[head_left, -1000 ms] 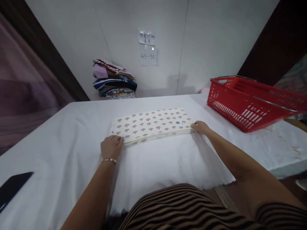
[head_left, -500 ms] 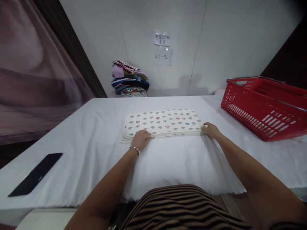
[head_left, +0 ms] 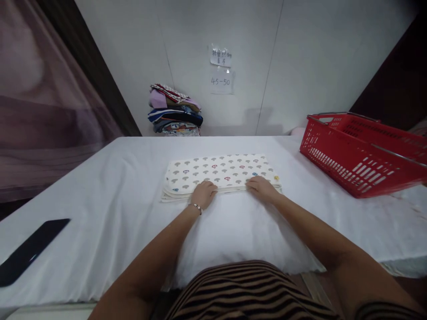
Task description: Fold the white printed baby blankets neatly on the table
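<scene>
A white folded cloth printed with small grey, red, blue and yellow mushrooms lies as a flat, layered rectangle on the white-covered table. At its near edge, left of the middle, my left hand has its fingers curled over the layers, with a bracelet on the wrist. My right hand grips the same near edge further right, fingertips on top of the print. Both thumbs are hidden from view. The cloth's rounded left corner shows several stacked layers.
A red plastic basket with metal handles stands at the right. A stack of folded clothes rises behind the table's far edge. Toward the left front lies a flat black object. Paper signs hang on the wall.
My right hand has moved left from the cloth's near right corner along the near edge. My left hand has shifted slightly right along that edge. The whole view has turned a little.
</scene>
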A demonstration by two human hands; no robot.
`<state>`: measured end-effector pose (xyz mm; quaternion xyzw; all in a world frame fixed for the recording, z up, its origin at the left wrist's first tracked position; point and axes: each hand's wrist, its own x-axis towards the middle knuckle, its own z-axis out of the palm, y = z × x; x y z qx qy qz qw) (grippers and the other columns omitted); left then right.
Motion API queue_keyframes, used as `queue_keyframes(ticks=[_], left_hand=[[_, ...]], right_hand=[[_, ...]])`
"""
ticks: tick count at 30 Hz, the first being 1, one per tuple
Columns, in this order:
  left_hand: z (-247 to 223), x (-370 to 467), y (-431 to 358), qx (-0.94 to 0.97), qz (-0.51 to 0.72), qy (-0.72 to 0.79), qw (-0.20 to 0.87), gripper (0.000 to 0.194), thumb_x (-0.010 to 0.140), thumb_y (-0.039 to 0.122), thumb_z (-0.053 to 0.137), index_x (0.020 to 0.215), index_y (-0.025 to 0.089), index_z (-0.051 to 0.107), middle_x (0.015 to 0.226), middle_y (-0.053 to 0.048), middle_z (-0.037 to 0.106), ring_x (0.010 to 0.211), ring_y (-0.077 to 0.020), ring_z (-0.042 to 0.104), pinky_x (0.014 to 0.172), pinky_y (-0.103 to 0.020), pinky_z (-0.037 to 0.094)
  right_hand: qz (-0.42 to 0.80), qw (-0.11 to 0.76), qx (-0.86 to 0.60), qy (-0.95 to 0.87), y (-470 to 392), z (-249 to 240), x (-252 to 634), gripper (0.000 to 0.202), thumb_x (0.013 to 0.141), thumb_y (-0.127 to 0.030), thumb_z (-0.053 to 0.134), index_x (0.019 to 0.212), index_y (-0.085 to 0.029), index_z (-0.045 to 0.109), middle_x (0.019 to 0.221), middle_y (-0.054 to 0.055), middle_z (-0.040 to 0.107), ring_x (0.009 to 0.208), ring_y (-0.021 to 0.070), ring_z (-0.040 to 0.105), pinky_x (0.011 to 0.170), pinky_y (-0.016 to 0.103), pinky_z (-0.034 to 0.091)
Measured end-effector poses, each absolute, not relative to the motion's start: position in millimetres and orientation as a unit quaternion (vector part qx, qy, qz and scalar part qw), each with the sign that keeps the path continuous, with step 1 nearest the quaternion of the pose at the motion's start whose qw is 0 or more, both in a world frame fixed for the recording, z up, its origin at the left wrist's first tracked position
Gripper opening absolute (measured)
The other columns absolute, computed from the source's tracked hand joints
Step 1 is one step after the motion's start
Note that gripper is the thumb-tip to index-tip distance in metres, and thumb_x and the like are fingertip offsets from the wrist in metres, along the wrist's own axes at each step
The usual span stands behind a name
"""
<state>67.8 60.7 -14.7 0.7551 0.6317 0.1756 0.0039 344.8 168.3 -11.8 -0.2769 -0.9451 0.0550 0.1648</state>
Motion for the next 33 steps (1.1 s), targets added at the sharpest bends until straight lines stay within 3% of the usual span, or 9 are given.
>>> queue_keyframes(ticks=[11,17,21,26,30,33], left_hand=[[-18.9,61.8,46.2,0.751,0.186,0.633,0.014,0.019,0.089,0.023,0.050,0.092,0.019,0.068,0.095,-0.006,0.064,0.092,-0.0183,0.054,0.083,-0.034,0.043],[-8.4,11.0,10.2,0.698,0.172,0.694,-0.032,0.026,0.092,0.030,0.045,0.087,0.019,0.068,0.095,-0.006,0.066,0.094,-0.0202,0.055,0.084,-0.036,0.041],[1.2,-36.1,-16.4,0.533,0.230,0.814,-0.028,0.023,0.090,0.028,0.045,0.089,0.019,0.067,0.100,-0.006,0.066,0.097,-0.0184,0.056,0.084,-0.031,0.041],[3.9,-63.9,-26.1,0.335,0.222,0.911,0.096,0.029,0.082,0.040,0.054,0.097,0.020,0.066,0.103,-0.007,0.069,0.094,-0.0193,0.061,0.075,-0.028,0.043],[4.7,-60.6,-17.6,0.337,0.179,0.915,0.134,0.030,0.079,0.045,0.053,0.088,0.020,0.068,0.100,-0.009,0.070,0.093,-0.0225,0.063,0.071,-0.029,0.043],[6.1,-58.8,-13.7,0.340,0.169,0.916,0.130,0.026,0.078,0.040,0.054,0.088,0.020,0.068,0.100,-0.008,0.070,0.092,-0.0226,0.063,0.070,-0.029,0.044]], right_hand=[[0.046,0.211,-0.278,-0.936,171.4,-40.1,355.6,0.034,0.092,-0.035,0.039,0.098,-0.026,0.071,0.101,0.009,0.066,0.094,0.0238,0.060,0.082,0.039,0.049],[0.074,0.200,-0.299,-0.930,169.1,-33.1,354.8,0.031,0.090,-0.039,0.042,0.095,-0.027,0.070,0.102,0.008,0.066,0.094,0.0247,0.060,0.082,0.039,0.051],[0.086,0.202,-0.300,-0.928,162.4,-21.0,336.9,0.032,0.091,-0.039,0.040,0.093,-0.027,0.069,0.103,0.008,0.065,0.095,0.0245,0.060,0.081,0.039,0.050],[0.113,0.223,-0.226,-0.942,144.0,-10.6,281.1,0.031,0.092,-0.036,0.040,0.094,-0.025,0.069,0.101,0.008,0.066,0.098,0.0239,0.059,0.086,0.038,0.049],[0.147,0.223,-0.141,-0.953,124.4,-4.0,216.4,0.032,0.092,-0.030,0.039,0.108,-0.024,0.066,0.110,0.007,0.065,0.106,0.0230,0.057,0.093,0.039,0.045],[0.161,0.197,-0.098,-0.962,106.1,-1.4,166.3,0.039,0.092,-0.031,0.041,0.129,-0.024,0.053,0.129,0.008,0.056,0.123,0.0246,0.047,0.103,0.043,0.038]])
